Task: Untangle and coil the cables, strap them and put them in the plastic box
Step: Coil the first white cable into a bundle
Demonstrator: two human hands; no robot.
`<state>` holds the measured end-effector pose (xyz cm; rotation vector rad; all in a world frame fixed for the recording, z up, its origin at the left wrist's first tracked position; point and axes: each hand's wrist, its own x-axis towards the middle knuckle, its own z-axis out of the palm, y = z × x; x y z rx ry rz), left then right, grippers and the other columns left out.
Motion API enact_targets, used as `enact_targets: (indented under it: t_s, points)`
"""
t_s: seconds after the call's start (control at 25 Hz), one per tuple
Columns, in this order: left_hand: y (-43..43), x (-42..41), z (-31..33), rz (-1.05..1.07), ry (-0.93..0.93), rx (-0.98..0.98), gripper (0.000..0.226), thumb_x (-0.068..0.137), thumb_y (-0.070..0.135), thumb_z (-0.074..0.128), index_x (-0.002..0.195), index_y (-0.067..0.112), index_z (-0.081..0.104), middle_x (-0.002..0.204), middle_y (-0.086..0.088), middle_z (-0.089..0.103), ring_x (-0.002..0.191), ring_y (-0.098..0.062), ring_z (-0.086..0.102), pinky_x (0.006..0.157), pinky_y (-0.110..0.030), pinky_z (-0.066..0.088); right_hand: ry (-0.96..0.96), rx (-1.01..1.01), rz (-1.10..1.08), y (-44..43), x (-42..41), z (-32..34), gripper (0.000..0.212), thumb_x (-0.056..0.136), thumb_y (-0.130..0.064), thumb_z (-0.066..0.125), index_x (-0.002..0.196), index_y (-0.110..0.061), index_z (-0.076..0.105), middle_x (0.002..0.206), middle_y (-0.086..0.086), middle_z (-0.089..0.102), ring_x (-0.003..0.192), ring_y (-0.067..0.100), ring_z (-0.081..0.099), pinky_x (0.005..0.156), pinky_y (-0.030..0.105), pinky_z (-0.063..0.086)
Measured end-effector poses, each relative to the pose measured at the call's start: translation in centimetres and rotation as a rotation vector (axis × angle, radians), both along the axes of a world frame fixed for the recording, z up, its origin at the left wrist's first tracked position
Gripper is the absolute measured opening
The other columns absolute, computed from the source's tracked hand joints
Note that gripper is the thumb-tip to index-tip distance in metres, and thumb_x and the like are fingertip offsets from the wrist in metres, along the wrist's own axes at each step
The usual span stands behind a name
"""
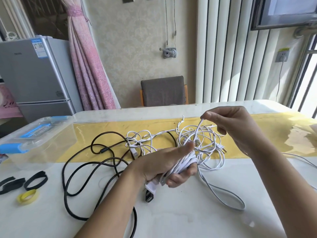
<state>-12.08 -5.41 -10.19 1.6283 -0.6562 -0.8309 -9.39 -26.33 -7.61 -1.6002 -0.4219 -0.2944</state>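
My left hand (pixel 164 166) grips a bundle of coiled white cable (pixel 182 162) low over the table, a white plug end sticking out under the wrist. My right hand (pixel 238 126), raised to the right, pinches a strand of the same white cable between thumb and fingers. Behind both hands a tangle of thin white cables (pixel 197 140) lies on the yellow runner. A black cable (pixel 82 170) loops across the table to the left, its USB end (pixel 148 197) below my left wrist. The clear plastic box (pixel 34 134) with blue latches stands at the far left.
Black straps (pixel 35 180) and a yellow strap (pixel 27 197) lie at the left front of the white table (pixel 188 217). A flat grey cable loop (pixel 228 200) trails to the right front. A grey chair (pixel 163 91) stands behind the table, a fridge (pixel 34 74) at back left.
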Motion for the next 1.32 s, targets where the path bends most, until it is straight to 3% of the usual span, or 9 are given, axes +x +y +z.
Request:
enact_targets:
  t_s: [0.12, 0.32, 0.44, 0.56, 0.72, 0.8, 0.96, 1.16, 1.32]
  points:
    - [1.2, 0.0, 0.4, -0.156, 0.152, -0.098, 0.025, 0.082, 0.034, 0.054, 0.061, 0.021, 0.051, 0.041, 0.008, 0.034, 0.031, -0.004, 0.026, 0.034, -0.014, 0.026, -0.014, 0.014, -0.076, -0.4, 0.7, -0.4, 0.024, 0.059, -0.037, 0.077, 0.069, -0.015, 0.077, 0.066, 0.015, 0.052, 0.049, 0.012, 0.031, 0.044, 0.02, 0.03]
    - [3.2, 1.9, 1.1, -0.412, 0.445, -0.791, 0.014, 0.088, 0.019, 0.04, 0.075, 0.017, 0.044, 0.039, 0.004, 0.028, 0.031, -0.009, 0.021, 0.037, -0.022, 0.023, 0.001, -0.188, -0.091, -0.9, 1.6, -1.5, 0.01, 0.071, -0.027, 0.074, 0.078, -0.021, 0.077, 0.065, 0.009, 0.062, 0.046, 0.008, 0.04, 0.048, 0.02, 0.039]
    - [4.4, 3.0, 1.5, -0.172, 0.499, -1.083, 0.018, 0.086, 0.013, 0.04, 0.08, 0.003, 0.055, 0.044, -0.001, 0.038, 0.035, -0.01, 0.028, 0.048, -0.026, 0.032, 0.09, -0.543, -0.08, 0.1, 2.2, -2.9, 0.01, 0.082, -0.025, 0.072, 0.08, -0.034, 0.075, 0.061, -0.011, 0.065, 0.047, 0.005, 0.042, 0.052, 0.02, 0.038]
    - [4.5, 3.5, 1.4, 0.37, 0.383, -1.2, 0.01, 0.081, 0.015, 0.051, 0.077, 0.009, 0.059, 0.05, 0.005, 0.045, 0.037, -0.005, 0.036, 0.043, -0.017, 0.035, 0.09, -0.788, 0.049, 2.0, 2.1, -4.1, 0.011, 0.086, -0.022, 0.069, 0.092, -0.026, 0.077, 0.068, -0.007, 0.069, 0.056, -0.003, 0.048, 0.06, 0.014, 0.039]
    - [3.9, 4.2, 1.1, 0.923, 0.067, -1.011, 0.02, 0.096, 0.026, 0.046, 0.08, 0.017, 0.053, 0.05, 0.011, 0.045, 0.039, -0.001, 0.038, 0.043, -0.013, 0.034, 0.097, -0.848, 0.174, 4.4, 0.6, -4.1, 0.012, 0.086, -0.031, 0.067, 0.094, -0.032, 0.076, 0.062, -0.008, 0.063, 0.053, 0.002, 0.045, 0.056, 0.017, 0.036]
    - [3.6, 4.6, 0.4, 1.14, -0.284, -0.709, 0.02, 0.098, 0.02, 0.049, 0.079, 0.015, 0.054, 0.051, 0.007, 0.054, 0.042, -0.005, 0.048, 0.045, -0.016, 0.041, 0.088, -0.873, 0.229, 5.3, -0.2, -3.9, 0.014, 0.086, -0.035, 0.066, 0.097, -0.035, 0.075, 0.059, -0.009, 0.06, 0.051, 0.003, 0.043, 0.051, 0.014, 0.034]
    - [3.3, 5.0, -1.5, 1.121, -0.94, -0.055, 0.021, 0.095, 0.019, 0.056, 0.076, 0.029, 0.053, 0.054, 0.005, 0.058, 0.048, -0.006, 0.056, 0.054, -0.024, 0.049, 0.033, -0.814, 0.299, 5.8, -1.2, -2.9, 0.01, 0.08, -0.036, 0.073, 0.088, -0.031, 0.077, 0.07, 0.005, 0.066, 0.058, 0.005, 0.047, 0.058, 0.02, 0.039]
    - [1.9, 4.1, -1.7, 0.845, -0.896, 0.043, 0.04, 0.094, 0.045, 0.051, 0.066, 0.017, 0.058, 0.046, 0.0, 0.053, 0.043, -0.01, 0.051, 0.051, -0.022, 0.042, 0.052, -0.431, 0.436, 3.5, -1.8, -0.3, 0.024, 0.069, -0.035, 0.077, 0.084, -0.016, 0.079, 0.064, 0.006, 0.061, 0.062, 0.011, 0.043, 0.057, 0.02, 0.032]
    - [0.0, 2.1, -1.0, 0.451, -0.4, 0.012, 0.08, 0.087, 0.065, 0.021, 0.07, -0.004, 0.059, 0.042, -0.01, 0.05, 0.036, -0.021, 0.043, 0.041, -0.02, 0.036, 0.012, -0.317, 0.416, 2.1, -1.4, 0.1, 0.019, 0.07, -0.033, 0.079, 0.075, -0.015, 0.078, 0.063, 0.013, 0.061, 0.057, 0.011, 0.04, 0.053, 0.021, 0.032]
